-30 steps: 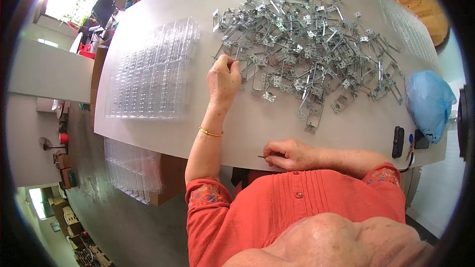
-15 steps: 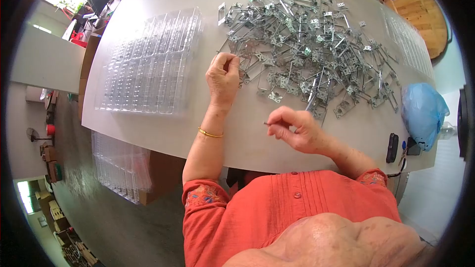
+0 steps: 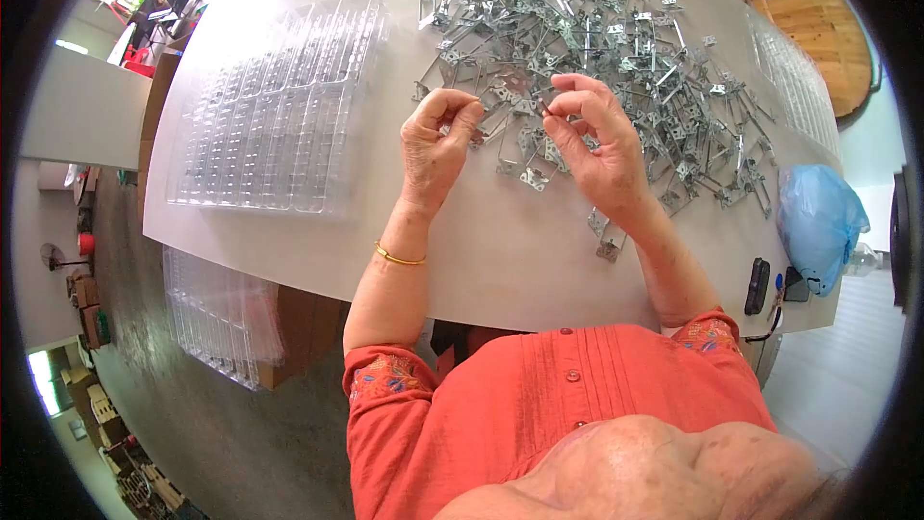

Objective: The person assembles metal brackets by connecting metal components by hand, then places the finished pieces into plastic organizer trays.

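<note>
My left hand (image 3: 439, 144) is closed in a pinch at the near left edge of a heap of silver metal brackets (image 3: 577, 34). Whatever lies between its fingertips is too small to make out. Opposite it, my right hand (image 3: 602, 146) pinches a small dark pin-like piece (image 3: 546, 110) between thumb and forefinger, above the heap's near side. The two hands are apart, fingertips facing each other. Near my right wrist lies a loose bracket (image 3: 606, 236), partly hidden by the forearm.
Clear plastic compartment trays (image 3: 274, 116) lie stacked at the left of the white table (image 3: 481, 270), with another clear tray (image 3: 794, 77) at the far right. A blue plastic bag (image 3: 818, 221) and a black case (image 3: 757, 286) sit near the right edge. More trays (image 3: 217, 318) stand below the table.
My right hand has moved up and away from my body, over the heap's near side, still pinching the small dark piece. My left hand stays pinched, its fingertips now turned more to the right.
</note>
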### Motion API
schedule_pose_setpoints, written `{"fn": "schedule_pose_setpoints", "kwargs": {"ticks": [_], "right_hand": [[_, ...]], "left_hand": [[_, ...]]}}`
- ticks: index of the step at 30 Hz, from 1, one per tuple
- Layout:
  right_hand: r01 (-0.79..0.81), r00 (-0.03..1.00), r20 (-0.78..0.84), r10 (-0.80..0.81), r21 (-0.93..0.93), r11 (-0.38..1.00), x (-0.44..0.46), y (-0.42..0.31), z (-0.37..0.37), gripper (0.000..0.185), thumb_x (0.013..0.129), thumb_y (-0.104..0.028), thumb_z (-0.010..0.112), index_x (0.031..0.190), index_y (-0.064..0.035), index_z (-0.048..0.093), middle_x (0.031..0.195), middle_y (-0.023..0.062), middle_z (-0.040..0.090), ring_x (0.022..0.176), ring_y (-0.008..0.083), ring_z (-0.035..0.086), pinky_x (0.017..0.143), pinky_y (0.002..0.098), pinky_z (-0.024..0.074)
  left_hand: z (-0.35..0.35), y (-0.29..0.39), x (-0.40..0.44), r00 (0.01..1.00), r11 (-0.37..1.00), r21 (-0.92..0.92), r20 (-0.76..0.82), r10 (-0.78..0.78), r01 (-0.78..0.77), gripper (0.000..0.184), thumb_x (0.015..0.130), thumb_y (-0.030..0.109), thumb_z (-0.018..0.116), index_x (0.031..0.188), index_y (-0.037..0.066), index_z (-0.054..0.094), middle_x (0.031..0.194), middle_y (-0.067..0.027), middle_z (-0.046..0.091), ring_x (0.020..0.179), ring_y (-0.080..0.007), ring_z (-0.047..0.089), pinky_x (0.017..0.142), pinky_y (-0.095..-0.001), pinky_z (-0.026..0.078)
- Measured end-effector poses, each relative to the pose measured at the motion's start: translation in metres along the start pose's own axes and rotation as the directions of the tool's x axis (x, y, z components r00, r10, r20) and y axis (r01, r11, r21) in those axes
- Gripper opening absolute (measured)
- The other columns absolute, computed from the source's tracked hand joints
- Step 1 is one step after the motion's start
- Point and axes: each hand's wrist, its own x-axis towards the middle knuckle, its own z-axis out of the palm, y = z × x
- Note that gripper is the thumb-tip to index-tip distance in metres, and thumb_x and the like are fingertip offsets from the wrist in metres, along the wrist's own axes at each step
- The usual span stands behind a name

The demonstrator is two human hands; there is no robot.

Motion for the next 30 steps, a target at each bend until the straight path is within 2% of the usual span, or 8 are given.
{"fn": "schedule_pose_setpoints", "kwargs": {"ticks": [5,11,13,16,19,23,26,30], "right_hand": [[-0.063,0.997,0.039,0.061,0.058,0.996,0.004,0.004,0.005,0.012,0.096,-0.003,0.073,0.107,-0.0041,0.069,0.129,0.0138,0.063,0.100,0.0151,0.066,0.079,0.0283,0.0566],[-0.130,0.991,0.044,0.124,0.177,0.976,-0.004,0.018,0.010,0.012,0.098,-0.002,0.072,0.108,-0.0034,0.067,0.125,0.0111,0.065,0.095,0.0127,0.067,0.081,0.0277,0.0568],[-0.162,0.987,0.025,0.161,0.272,0.949,-0.005,0.022,0.014,0.011,0.099,-0.001,0.070,0.109,-0.0029,0.066,0.120,0.0095,0.066,0.094,0.0116,0.067,0.081,0.0274,0.0567],[-0.217,0.976,0.073,0.205,0.281,0.935,-0.006,0.026,0.012,0.011,0.101,-0.001,0.068,0.111,-0.0022,0.064,0.114,0.0061,0.068,0.093,0.0102,0.066,0.080,0.0263,0.0565],[-0.251,0.967,0.062,0.247,0.384,0.888,-0.006,0.026,0.014,0.010,0.103,-0.003,0.067,0.112,-0.0020,0.064,0.105,0.0038,0.069,0.090,0.0096,0.067,0.079,0.0260,0.0571],[-0.306,0.946,0.034,0.322,0.415,0.857,-0.006,0.030,0.012,0.010,0.105,-0.007,0.066,0.113,-0.0018,0.064,0.099,0.0037,0.070,0.088,0.0106,0.069,0.080,0.0274,0.0592],[-0.318,0.935,-0.002,0.354,0.437,0.841,-0.005,0.031,0.008,0.012,0.106,-0.010,0.065,0.113,-0.0011,0.064,0.098,0.0048,0.071,0.088,0.0121,0.071,0.081,0.0282,0.0601],[-0.278,0.932,-0.075,0.354,0.480,0.832,-0.001,0.035,0.005,0.014,0.106,-0.011,0.065,0.114,-0.0004,0.064,0.099,0.0072,0.073,0.087,0.0137,0.072,0.081,0.0285,0.0602]], "left_hand": [[-0.001,0.007,-0.003,0.985,0.992,-0.032,0.129,-0.113,0.118,0.002,0.098,0.002,0.073,0.100,0.002,0.073,0.087,0.0035,0.068,0.080,-0.0032,0.060,0.070,-0.0213,0.051],[0.000,0.009,-0.004,0.953,0.985,-0.076,0.274,-0.127,0.153,0.004,0.098,0.004,0.075,0.099,0.001,0.072,0.087,0.0031,0.068,0.079,-0.0035,0.060,0.069,-0.0211,0.050],[-0.001,0.009,-0.003,0.950,0.986,-0.046,0.279,-0.142,0.160,0.005,0.098,0.005,0.074,0.100,0.001,0.072,0.088,0.0028,0.068,0.079,-0.0034,0.060,0.070,-0.0211,0.050],[-0.004,0.002,-0.001,0.935,0.983,-0.021,0.312,-0.167,0.182,0.008,0.100,0.008,0.073,0.103,0.001,0.073,0.090,0.0015,0.069,0.080,-0.0041,0.061,0.071,-0.0216,0.051],[-0.003,0.002,0.000,0.917,0.968,-0.053,0.337,-0.213,0.244,0.015,0.104,0.014,0.068,0.109,0.000,0.073,0.091,-0.0003,0.070,0.081,-0.0061,0.062,0.073,-0.0228,0.052],[-0.005,0.002,0.003,0.912,0.954,-0.128,0.350,-0.212,0.271,0.025,0.109,0.021,0.061,0.117,0.000,0.072,0.093,-0.0023,0.071,0.082,-0.0092,0.064,0.074,-0.0255,0.053],[-0.003,-0.002,0.003,0.944,0.961,-0.164,0.281,-0.172,0.223,0.025,0.109,0.020,0.059,0.116,-0.001,0.071,0.095,-0.0038,0.071,0.083,-0.0109,0.064,0.075,-0.0273,0.054],[-0.009,-0.002,0.005,0.930,0.962,-0.135,0.320,-0.184,0.237,0.024,0.106,0.018,0.064,0.119,-0.001,0.069,0.099,-0.0052,0.070,0.086,-0.0114,0.064,0.078,-0.0273,0.053]]}}
